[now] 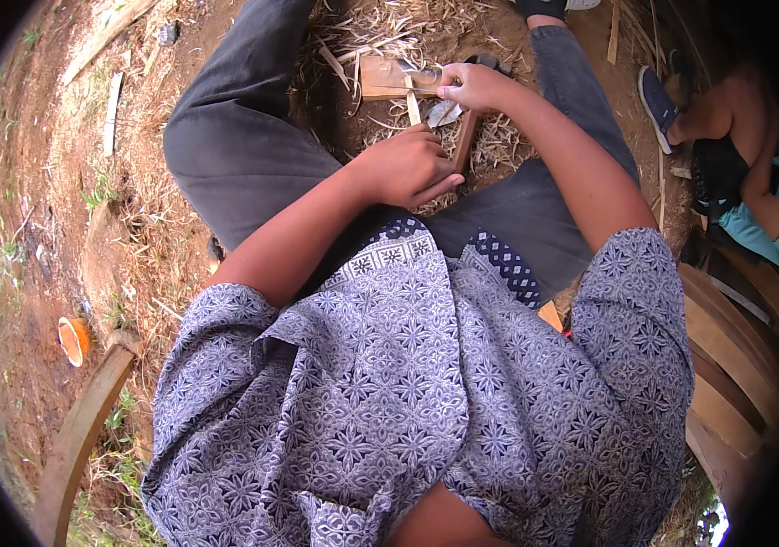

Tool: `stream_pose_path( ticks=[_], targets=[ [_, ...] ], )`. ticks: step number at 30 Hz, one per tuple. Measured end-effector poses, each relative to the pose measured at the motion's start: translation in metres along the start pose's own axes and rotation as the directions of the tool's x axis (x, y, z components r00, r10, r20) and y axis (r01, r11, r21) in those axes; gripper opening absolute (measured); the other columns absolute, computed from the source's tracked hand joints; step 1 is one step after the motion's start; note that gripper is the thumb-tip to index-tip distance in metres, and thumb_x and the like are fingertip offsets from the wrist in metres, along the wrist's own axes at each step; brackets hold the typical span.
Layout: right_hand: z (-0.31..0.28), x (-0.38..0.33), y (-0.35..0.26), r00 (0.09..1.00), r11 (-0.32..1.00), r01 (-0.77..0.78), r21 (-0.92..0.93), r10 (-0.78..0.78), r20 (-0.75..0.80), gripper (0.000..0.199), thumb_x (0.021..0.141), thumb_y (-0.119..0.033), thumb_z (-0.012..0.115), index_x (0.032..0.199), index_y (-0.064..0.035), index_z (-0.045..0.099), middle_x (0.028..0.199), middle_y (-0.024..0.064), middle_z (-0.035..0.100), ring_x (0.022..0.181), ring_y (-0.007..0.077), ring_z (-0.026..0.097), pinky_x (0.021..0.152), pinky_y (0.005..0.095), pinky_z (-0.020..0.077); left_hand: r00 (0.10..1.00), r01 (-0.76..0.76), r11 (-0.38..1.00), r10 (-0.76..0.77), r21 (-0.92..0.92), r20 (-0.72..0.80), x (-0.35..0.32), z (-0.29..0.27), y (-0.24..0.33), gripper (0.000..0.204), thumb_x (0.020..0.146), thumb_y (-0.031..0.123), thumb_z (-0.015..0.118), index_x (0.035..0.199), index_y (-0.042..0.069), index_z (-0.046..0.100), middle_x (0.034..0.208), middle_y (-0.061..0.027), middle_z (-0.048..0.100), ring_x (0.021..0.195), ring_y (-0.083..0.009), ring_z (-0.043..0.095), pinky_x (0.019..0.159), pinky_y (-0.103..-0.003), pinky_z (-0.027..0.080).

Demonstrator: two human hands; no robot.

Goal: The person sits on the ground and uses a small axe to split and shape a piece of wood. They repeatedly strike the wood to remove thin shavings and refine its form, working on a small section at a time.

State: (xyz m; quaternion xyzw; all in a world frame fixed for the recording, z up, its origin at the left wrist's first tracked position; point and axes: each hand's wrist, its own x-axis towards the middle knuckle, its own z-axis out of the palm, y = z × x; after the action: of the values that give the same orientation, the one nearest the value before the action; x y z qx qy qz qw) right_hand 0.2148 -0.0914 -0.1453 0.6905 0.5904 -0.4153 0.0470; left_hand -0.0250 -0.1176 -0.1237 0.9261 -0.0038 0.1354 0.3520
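Bamboo strip [413, 111] looks light, stiff, splintery; right hand [469, 87] pinches its top, left hand [405, 169] grips a knife handle [464, 141].

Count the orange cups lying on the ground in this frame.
1. The orange cup lies tipped on the bare dirt at the far left, beside a curved wooden plank. Others may be hidden under the straw.

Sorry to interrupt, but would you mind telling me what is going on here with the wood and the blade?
A person sits on the ground above a pile of wood shavings. The left hand grips a thin wooden stick near its lower end. The right hand holds a blade against a pale strip, beside a flat wooden block. Another person sits at the right edge. An orange cup lies on the dirt at the left.
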Motion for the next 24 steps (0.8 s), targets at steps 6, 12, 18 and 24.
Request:
stream_pose_path(
  ticks=[6, 12, 18, 24],
  targets=[
    [0.001, -0.017, 0.004, 0.991, 0.997, 0.056, -0.059, -0.063, -0.12, 0.026, 0.094, -0.034, 0.071, 0.102, -0.0088, 0.069, 0.08, 0.0114, 0.072, 0.077, 0.0243, 0.069, 0.074, 0.0403, 0.0519, 0.997, -0.017, 0.999, 0.015, -0.027, -0.076, 0.006, -0.002, 0.013, 0.03, 0.1, 0.023, 0.058, 0.08, 0.003, 0.069, 0.075, -0.0132, 0.065, 0.081, -0.0336, 0.062, 0.085, -0.045, 0.048],
    [0.0, -0.032, -0.003, 0.99, 1.0, 0.023, -0.021, -0.026, -0.14, 0.025, 0.094, -0.033, 0.07, 0.1, -0.0096, 0.069, 0.083, 0.011, 0.071, 0.079, 0.0251, 0.069, 0.075, 0.0404, 0.0514, 0.996, -0.019, 0.994, 0.01, -0.109, -0.086, 0.01, -0.005, 0.017, 0.031, 0.101, 0.021, 0.057, 0.079, 0.004, 0.068, 0.072, -0.0137, 0.063, 0.077, -0.0345, 0.06, 0.082, -0.044, 0.047],
    [0.005, -0.033, -0.005, 0.989, 0.995, -0.098, -0.017, 0.096, -0.114, 0.024, 0.096, -0.038, 0.067, 0.106, -0.0162, 0.071, 0.099, 0.0088, 0.074, 0.093, 0.0278, 0.07, 0.083, 0.0432, 0.0527, 0.971, 0.008, 0.977, -0.058, -0.211, -0.231, 0.014, -0.014, 0.019, 0.035, 0.1, 0.018, 0.058, 0.07, 0.002, 0.059, 0.064, -0.017, 0.053, 0.071, -0.038, 0.055, 0.075, -0.047, 0.045],
    [0.017, -0.018, -0.02, 0.954, 0.972, -0.226, -0.06, 0.208, -0.218, 0.026, 0.095, -0.042, 0.067, 0.108, -0.0189, 0.072, 0.102, 0.0087, 0.075, 0.096, 0.0269, 0.071, 0.084, 0.0427, 0.0535, 0.97, 0.003, 0.957, -0.074, -0.291, -0.232, 0.016, -0.022, 0.016, 0.037, 0.1, 0.017, 0.057, 0.067, 0.002, 0.056, 0.063, -0.0175, 0.051, 0.069, -0.039, 0.054, 0.074, -0.048, 0.045]
  ],
)
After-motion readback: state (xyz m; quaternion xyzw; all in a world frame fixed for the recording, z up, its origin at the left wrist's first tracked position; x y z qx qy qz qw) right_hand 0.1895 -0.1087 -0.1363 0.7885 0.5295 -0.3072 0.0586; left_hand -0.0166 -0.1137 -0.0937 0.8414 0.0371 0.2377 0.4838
